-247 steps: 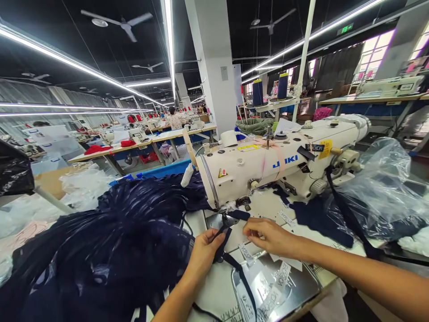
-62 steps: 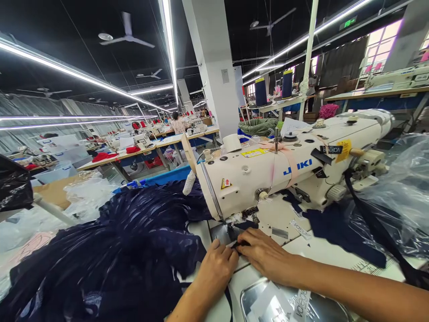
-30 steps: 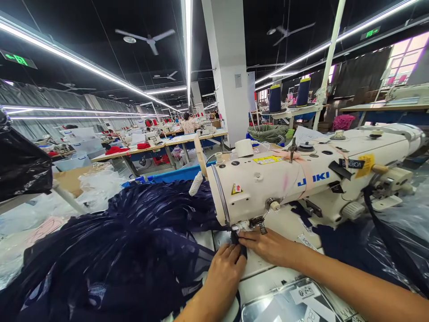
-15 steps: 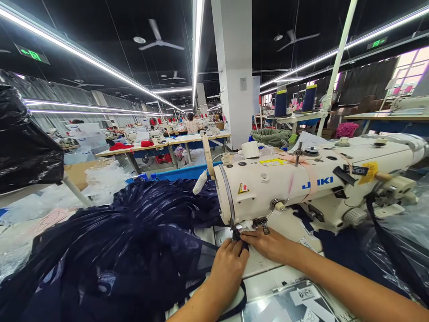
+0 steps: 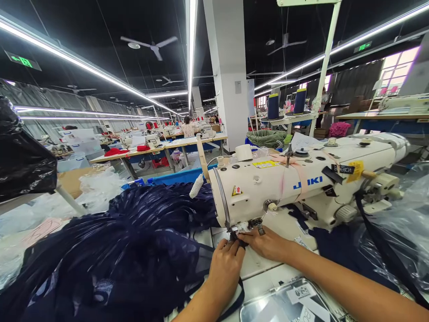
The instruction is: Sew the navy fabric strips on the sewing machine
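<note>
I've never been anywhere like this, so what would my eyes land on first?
Probably the big cream sewing machine, stretching from middle to right. A heap of dark blue cloth fills the lower left. The left hand and right hand touch a dark strip below the machine's left end.

The room is bright, and its light comes mainly from long ceiling tubes, glowing white against the dark ceiling. At the right, the window is overexposed, with a purplish fringe. Small glints lie on the clear plastic. The navy cloth loses detail in its darkest folds. The wide view stretches things near the edges; the far background looks soft.
</note>
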### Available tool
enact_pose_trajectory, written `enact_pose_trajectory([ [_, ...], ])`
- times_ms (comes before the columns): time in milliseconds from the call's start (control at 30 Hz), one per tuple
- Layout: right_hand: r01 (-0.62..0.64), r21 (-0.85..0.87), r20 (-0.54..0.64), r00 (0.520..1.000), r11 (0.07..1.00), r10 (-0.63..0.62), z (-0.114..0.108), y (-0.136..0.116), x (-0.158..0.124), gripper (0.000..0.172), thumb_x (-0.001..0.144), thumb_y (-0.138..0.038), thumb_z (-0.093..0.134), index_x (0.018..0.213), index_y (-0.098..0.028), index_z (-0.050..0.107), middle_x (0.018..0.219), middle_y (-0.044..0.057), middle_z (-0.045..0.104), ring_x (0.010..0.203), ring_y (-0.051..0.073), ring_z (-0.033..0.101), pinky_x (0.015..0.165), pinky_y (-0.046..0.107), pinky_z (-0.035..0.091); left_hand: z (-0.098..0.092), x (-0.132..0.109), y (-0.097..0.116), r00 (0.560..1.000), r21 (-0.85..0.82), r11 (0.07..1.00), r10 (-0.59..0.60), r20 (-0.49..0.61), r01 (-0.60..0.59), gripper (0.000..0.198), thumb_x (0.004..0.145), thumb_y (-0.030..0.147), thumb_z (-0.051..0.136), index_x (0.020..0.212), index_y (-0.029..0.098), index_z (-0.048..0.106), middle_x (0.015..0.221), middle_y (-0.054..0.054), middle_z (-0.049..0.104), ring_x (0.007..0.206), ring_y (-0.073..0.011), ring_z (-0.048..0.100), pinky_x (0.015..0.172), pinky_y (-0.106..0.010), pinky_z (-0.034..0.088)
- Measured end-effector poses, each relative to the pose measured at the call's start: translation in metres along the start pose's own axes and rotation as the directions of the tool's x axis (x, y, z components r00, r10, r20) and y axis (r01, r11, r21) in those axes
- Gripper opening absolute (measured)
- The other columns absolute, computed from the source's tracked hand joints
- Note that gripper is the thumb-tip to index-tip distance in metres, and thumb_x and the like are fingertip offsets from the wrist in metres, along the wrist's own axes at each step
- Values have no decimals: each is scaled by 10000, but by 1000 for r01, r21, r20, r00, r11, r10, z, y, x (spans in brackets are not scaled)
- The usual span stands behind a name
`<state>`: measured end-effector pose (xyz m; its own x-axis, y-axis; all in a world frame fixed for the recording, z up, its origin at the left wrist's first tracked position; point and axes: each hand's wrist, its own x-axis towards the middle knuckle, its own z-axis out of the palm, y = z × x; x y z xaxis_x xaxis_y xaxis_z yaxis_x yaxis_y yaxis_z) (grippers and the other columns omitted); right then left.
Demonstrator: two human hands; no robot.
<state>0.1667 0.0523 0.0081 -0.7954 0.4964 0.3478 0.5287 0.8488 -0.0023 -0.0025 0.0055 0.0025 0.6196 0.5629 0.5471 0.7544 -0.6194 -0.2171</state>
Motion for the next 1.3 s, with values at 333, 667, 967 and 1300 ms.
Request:
enact_pose_trajectory([
  [333,-27,73,-24,999,997,28,-12,-7,-5,259,806,-189,457,996,-169,631,979,81,632,874,215,563,870,372,370,-28,-26,-32,973,-102,975,-184,142,199,414,611,-42,395,920,164,577,907,-62,651,823,-216,603,793,-400,463],
  [667,-68,42,-21,997,997,69,-8,-28,-7,249,845,-216,466,1065,-157,568,998,86,550,908,227,509,805,364,416,-37,5,-50,886,-353,818,-374,273,454,478,569,33,433,1006,172,568,990,-58,637,952,-222,568,916,-423,388],
  [967,-89,155,-43,994,984,96,0,-18,-7,296,830,-155,448,1093,-182,583,1031,89,566,879,206,542,768,347,432,-35,-14,-27,966,-174,985,39,254,6,384,756,55,396,1077,188,561,1081,-72,615,1087,-245,481,999,-576,196],
  [1300,38,212,-136,991,976,-9,-3,-9,-5,240,833,-106,453,970,-179,635,959,65,609,861,163,557,803,299,424,-34,-18,-26,963,-85,996,20,268,3,414,754,30,395,1102,199,542,1156,-80,568,1084,-254,473,944,-535,285],
])
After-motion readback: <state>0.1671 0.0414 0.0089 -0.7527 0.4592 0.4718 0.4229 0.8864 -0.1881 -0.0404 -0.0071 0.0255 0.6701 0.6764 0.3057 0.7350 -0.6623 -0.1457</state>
